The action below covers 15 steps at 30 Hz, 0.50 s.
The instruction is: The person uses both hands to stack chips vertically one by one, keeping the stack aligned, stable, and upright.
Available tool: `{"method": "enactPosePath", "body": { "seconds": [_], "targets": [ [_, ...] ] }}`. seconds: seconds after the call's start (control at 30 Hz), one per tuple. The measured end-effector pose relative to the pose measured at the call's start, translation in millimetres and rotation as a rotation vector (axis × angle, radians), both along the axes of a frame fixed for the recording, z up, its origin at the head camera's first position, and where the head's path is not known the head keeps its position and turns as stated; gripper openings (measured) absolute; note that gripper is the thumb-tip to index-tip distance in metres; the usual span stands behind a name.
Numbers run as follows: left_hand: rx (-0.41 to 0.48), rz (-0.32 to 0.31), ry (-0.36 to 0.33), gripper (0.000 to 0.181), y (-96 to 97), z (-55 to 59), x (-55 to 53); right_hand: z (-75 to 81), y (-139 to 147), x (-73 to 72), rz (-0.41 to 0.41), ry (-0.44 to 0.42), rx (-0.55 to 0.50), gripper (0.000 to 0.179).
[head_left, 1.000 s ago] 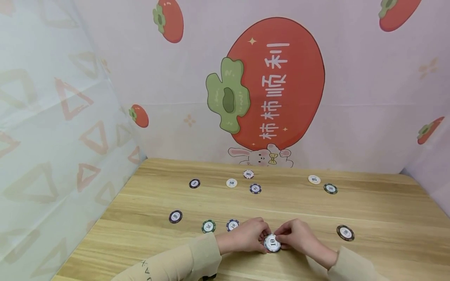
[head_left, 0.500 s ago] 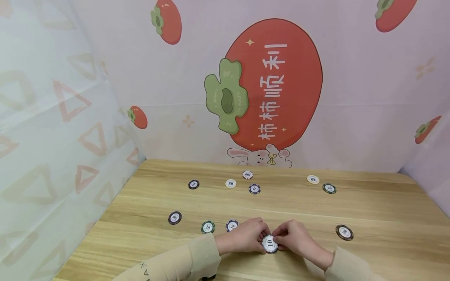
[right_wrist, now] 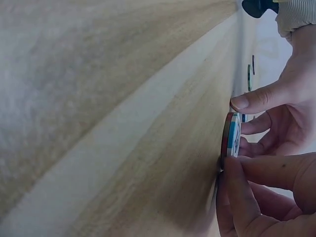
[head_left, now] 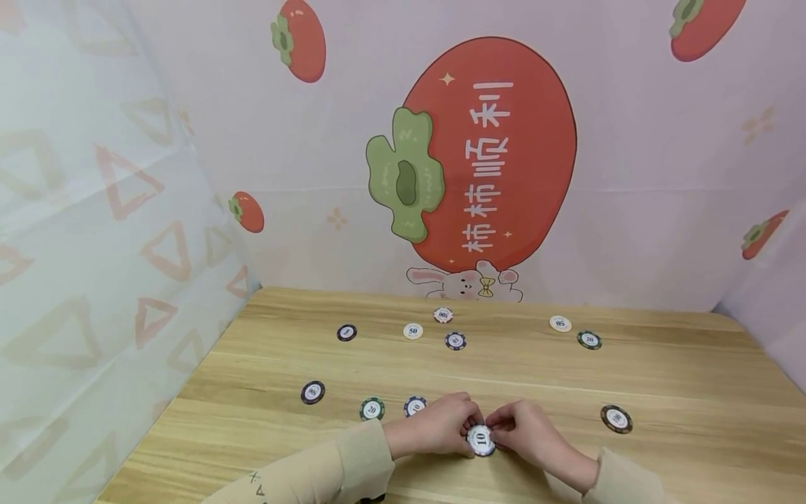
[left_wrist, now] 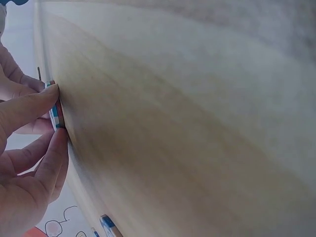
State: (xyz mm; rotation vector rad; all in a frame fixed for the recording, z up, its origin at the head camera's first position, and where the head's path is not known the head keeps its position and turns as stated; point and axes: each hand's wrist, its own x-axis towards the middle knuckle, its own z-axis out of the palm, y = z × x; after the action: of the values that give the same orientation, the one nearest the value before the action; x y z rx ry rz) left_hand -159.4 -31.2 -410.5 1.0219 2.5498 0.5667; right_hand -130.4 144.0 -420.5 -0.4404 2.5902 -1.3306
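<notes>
A white-faced poker chip marked 10 [head_left: 481,439] lies on top of a red-edged chip [right_wrist: 225,136], making a small stack close to the table's surface. My left hand [head_left: 443,425] holds this stack from the left, its thumb [left_wrist: 42,101] on the near side and fingers on the far side. From the right, my right hand [head_left: 529,432] pinches the stack's edge between thumb and fingers. In the head view the top chip hides the red-edged one.
Several single chips lie spread over the wooden table [head_left: 264,350]. A blue 10 chip [head_left: 415,405] and a green 20 chip [head_left: 372,409] lie left of my hands, a black 100 chip [head_left: 616,418] to the right. A printed cloth [head_left: 302,140] hangs behind.
The stack has shifted slightly left with both hands. Red edging that showed under the top chip in the head view is now covered. The loose chips have stayed in place.
</notes>
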Motion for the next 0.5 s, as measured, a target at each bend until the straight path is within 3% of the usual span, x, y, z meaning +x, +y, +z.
{"method": "enactPosePath", "body": {
  "seconds": [0.27, 0.5],
  "targets": [
    [-0.001, -0.007, 0.010, 0.034, -0.4, -0.8, 0.4, -1.6, 4.3, 0.1, 0.037, 0.166, 0.138, 0.011],
    [-0.013, -0.013, 0.019, 0.034, 0.5, -0.6, -0.2, -2.7, 17.7, -4.0, 0.161, 0.388, 0.305, 0.013]
  ]
}}
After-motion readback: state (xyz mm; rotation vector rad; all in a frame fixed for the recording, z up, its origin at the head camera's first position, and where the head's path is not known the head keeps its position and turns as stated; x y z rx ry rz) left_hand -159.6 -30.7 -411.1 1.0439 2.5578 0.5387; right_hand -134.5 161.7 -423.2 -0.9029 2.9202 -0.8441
